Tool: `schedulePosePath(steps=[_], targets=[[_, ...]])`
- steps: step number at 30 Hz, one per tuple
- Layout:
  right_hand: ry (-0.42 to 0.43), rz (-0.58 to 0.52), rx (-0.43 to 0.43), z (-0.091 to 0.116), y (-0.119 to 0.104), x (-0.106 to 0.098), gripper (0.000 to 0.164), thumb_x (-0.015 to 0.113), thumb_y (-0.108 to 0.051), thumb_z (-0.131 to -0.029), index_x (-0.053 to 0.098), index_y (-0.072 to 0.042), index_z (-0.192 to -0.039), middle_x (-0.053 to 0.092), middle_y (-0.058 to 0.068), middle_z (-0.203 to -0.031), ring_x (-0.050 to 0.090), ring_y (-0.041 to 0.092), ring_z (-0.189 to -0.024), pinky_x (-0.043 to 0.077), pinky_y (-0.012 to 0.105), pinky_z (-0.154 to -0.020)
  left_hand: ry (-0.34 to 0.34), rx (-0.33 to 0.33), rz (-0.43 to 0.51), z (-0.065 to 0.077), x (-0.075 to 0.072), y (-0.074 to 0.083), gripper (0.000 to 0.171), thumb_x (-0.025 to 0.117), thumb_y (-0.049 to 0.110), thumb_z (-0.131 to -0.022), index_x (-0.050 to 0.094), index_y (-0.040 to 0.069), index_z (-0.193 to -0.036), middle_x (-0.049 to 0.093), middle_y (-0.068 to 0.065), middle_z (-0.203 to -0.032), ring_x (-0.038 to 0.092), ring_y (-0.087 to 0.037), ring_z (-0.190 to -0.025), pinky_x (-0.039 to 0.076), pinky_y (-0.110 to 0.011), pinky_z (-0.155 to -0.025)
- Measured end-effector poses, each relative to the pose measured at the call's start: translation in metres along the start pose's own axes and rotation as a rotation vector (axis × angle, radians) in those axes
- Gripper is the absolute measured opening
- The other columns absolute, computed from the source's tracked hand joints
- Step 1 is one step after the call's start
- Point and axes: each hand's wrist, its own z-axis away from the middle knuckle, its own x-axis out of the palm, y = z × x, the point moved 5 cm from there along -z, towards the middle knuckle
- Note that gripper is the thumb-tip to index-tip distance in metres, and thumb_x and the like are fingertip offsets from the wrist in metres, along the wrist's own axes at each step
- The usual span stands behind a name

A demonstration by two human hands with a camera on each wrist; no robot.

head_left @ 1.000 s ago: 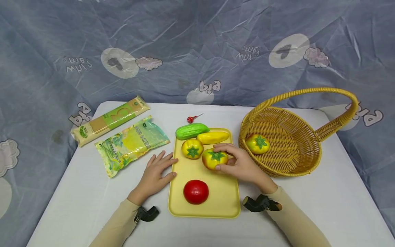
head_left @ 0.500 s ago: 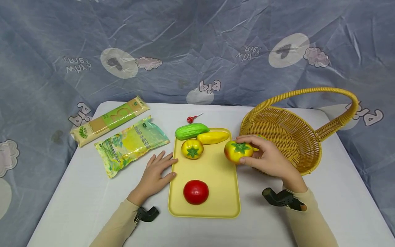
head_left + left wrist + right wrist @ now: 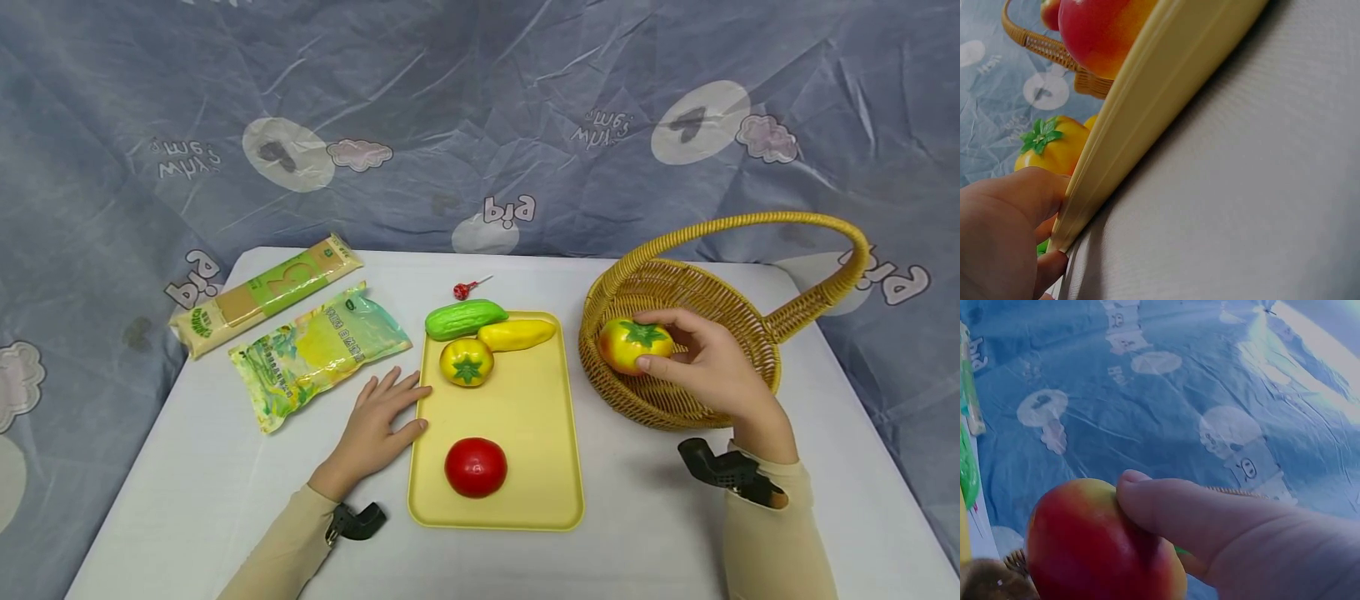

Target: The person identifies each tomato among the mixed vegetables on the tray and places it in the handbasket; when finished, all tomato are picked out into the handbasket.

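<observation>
My right hand (image 3: 708,358) grips a yellow toy persimmon (image 3: 622,346) with a green leafy top, thumb on the near side and fingers on the far side. It holds the persimmon over the left part of the wicker basket (image 3: 738,333); the persimmon seen there before is hidden. In the right wrist view the held persimmon (image 3: 1085,544) shows a red side. My left hand (image 3: 378,429) rests at the left edge of a yellow tray (image 3: 517,492), fingers spread, fingertips at the rim. On the tray lie another persimmon (image 3: 467,362) and a round red toy fruit (image 3: 476,467).
A green cucumber-like vegetable (image 3: 466,320) and a long yellow one (image 3: 517,335) lie at the tray's far end. Beyond them is a red lollipop (image 3: 462,291). A noodle packet (image 3: 266,296) and a yellow-green bag (image 3: 322,354) lie left. The basket's handle (image 3: 738,221) arches upward.
My right hand has lifted the persimmon off the tray and carried it right, over the basket. My left hand has stayed in place.
</observation>
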Motion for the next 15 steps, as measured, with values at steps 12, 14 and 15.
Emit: schedulePosePath(steps=[12, 14, 15], targets=[[0.14, -0.015, 0.111, -0.009, 0.036, -0.019, 0.034, 0.071, -0.002, -0.092, 0.063, -0.005, -0.125, 0.061, -0.022, -0.111, 0.063, -0.004, -0.087, 0.054, 0.011, -0.07, 0.011, 0.003, 0.002, 0.001, 0.0, -0.001, 0.045, 0.072, 0.028, -0.093, 0.066, 0.018, -0.137, 0.053, -0.01, -0.154, 0.033, -0.041, -0.153, 0.015, -0.066, -0.124], [0.153, -0.026, 0.133, -0.009, 0.041, -0.019, 0.034, 0.071, -0.004, -0.093, 0.063, -0.007, -0.125, 0.061, -0.022, -0.111, 0.063, -0.004, -0.087, 0.055, 0.011, -0.069, 0.009, 0.002, 0.003, 0.001, 0.0, -0.001, 0.045, 0.072, 0.028, -0.093, 0.066, 0.018, -0.137, 0.053, -0.01, -0.154, 0.033, -0.041, -0.153, 0.015, -0.066, -0.124], [0.159, -0.031, 0.145, -0.009, 0.043, -0.02, 0.034, 0.071, -0.005, -0.093, 0.063, -0.008, -0.126, 0.061, -0.022, -0.11, 0.063, -0.004, -0.087, 0.055, 0.012, -0.068, 0.009, 0.002, 0.003, 0.001, 0.0, 0.0, 0.045, 0.072, 0.028, -0.093, 0.066, 0.018, -0.137, 0.053, -0.01, -0.154, 0.033, -0.041, -0.153, 0.015, -0.066, -0.124]])
